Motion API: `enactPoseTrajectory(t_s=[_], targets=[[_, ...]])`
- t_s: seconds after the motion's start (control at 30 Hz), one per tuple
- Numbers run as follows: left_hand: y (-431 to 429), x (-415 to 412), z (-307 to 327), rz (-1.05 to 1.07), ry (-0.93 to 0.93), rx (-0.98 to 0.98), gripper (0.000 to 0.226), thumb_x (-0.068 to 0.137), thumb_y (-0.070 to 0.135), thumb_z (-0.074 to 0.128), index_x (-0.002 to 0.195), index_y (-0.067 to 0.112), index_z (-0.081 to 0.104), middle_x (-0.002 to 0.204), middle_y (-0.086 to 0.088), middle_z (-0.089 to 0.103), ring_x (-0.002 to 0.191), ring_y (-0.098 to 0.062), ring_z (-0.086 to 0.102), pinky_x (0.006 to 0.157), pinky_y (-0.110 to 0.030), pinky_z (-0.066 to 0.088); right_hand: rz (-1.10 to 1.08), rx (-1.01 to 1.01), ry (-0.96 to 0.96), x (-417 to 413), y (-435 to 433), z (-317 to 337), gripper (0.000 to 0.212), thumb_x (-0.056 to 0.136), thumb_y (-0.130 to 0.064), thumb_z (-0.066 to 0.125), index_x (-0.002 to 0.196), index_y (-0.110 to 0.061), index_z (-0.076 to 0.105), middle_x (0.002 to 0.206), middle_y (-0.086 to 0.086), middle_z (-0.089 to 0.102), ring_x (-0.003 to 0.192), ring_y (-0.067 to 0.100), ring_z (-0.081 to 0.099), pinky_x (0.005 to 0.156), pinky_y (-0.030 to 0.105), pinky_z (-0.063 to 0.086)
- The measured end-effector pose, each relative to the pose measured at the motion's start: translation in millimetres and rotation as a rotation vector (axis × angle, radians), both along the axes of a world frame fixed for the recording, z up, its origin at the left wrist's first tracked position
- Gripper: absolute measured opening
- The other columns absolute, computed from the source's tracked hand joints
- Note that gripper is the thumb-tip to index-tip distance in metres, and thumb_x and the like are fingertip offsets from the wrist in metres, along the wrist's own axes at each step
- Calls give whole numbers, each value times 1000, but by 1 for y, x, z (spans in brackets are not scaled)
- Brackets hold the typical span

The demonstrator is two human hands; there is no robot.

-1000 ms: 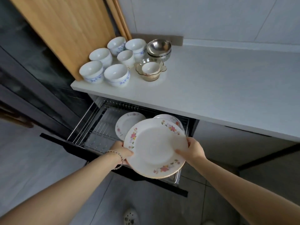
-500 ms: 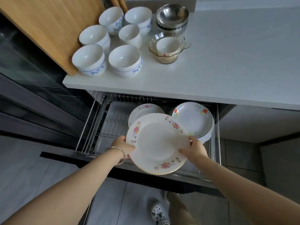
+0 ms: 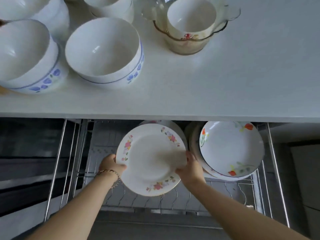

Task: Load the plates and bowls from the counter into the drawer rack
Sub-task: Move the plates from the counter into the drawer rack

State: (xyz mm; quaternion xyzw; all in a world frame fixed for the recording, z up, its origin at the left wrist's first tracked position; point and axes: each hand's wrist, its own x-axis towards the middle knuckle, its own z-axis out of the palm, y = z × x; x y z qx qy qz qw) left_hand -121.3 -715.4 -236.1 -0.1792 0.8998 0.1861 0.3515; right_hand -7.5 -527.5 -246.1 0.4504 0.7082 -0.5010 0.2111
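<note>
A flowered plate [image 3: 152, 160] is gripped at opposite rims by the left hand [image 3: 110, 166] and right hand [image 3: 189, 169], tilted over the drawer rack [image 3: 173, 196], likely to slot upright beside the stacked plates [image 3: 230, 149]. Bowls [image 3: 103, 51] remain on the counter [image 3: 225, 87] above.

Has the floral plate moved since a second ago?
Yes. Held by both hands, the floral plate went deeper into the drawer rack, toward the racked plates under the counter edge.

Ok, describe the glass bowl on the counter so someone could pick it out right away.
On the white counter above the open drawer rack, look right of the blue-flowered white bowls. The glass bowl is clear and amber-tinted with a scalloped rim, and is the only one with a small white cup nested inside.
</note>
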Motion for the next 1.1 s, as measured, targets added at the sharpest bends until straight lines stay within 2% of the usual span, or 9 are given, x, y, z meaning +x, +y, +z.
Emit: enactPoseTrajectory(t_s=[0.2, 0.27, 0.43, 0.57, 0.67, 0.73, 0.83, 0.93, 1.1], targets=[[8, -34, -54, -78, 0, -7, 27, 78, 1, 59, 104, 2, 64, 110, -15, 69, 99, -28, 64, 82, -28, 50, -103, 135, -150, -20, -19, -34, 54, 82, 0, 57, 134, -8, 44, 132, 15, 49, 117, 31, 53, 102, 37, 44], [14, -35, -63, -66, 30, 11, 27, 78, -1, 56, 105, 2, 63, 112, -16, 68, 104, -31, 63, 88, -32, 52, -137, 194, -204, -22, -27, -36, 56, 85, 2, 50, 138, -8, 37, 135, 18, 43, 120, 34, 48, 102, 36, 39], [32, -37, -63, -77, 106, 47, 40, 83, -7, 42, 118, 6, 55, 117, -17, 65, 107, -33, 61, 86, -32, 48, -320, 242, -243, -30, -39, -45, 60, 84, 4, 44, 140, -14, 34, 125, 28, 47, 115, 38, 45, 96, 35, 39], [31, -35, -61, -49, 18, 122, 64, 84, -6, 35, 142, 20, 35, 133, -14, 56, 116, -35, 55, 90, -34, 46, -415, 229, -260, -34, -42, -49, 59, 82, 6, 42, 138, -12, 36, 127, 28, 45, 116, 40, 45, 98, 37, 38], [23, -33, -57, -59, -151, 198, 78, 83, -6, 36, 149, 29, 15, 142, -9, 47, 115, -33, 55, 80, -33, 49, -396, 207, -255, -30, -41, -45, 57, 80, 7, 46, 135, -5, 38, 131, 24, 44, 117, 40, 48, 97, 37, 40], [19, -33, -45, -55, -237, 189, 80, 85, -4, 41, 150, 25, 6, 144, -11, 45, 115, -34, 55, 86, -36, 52, -349, 156, -264, -26, -39, -36, 52, 82, 4, 49, 132, -2, 41, 133, 21, 46, 119, 37, 49, 98, 34, 39], [20, -30, -11, -305, -253, 43, 58, 88, 3, 42, 143, 11, 24, 140, -16, 47, 120, -33, 53, 98, -35, 46, -169, 51, -318, -15, -30, -13, 43, 84, -6, 51, 127, -7, 51, 127, 14, 56, 113, 29, 55, 91, 28, 43], [34, -20, 35, -655, -272, 44, 41, 90, 8, 40, 130, 11, 47, 135, -8, 52, 121, -25, 52, 99, -26, 43, 36, -2, -336, -1, -11, 28, 19, 85, -12, 48, 96, -12, 64, 98, 9, 66, 81, 22, 58, 66, 22, 39], [103, 7, 122, -979, -202, 123, 35, 92, 10, 35, 120, 17, 56, 127, -2, 57, 111, -21, 57, 95, -26, 45, 132, 77, -320, 39, 43, 117, 40, 90, -22, 52, 129, -14, 54, 130, 7, 57, 114, 23, 58, 82, 22, 43]])
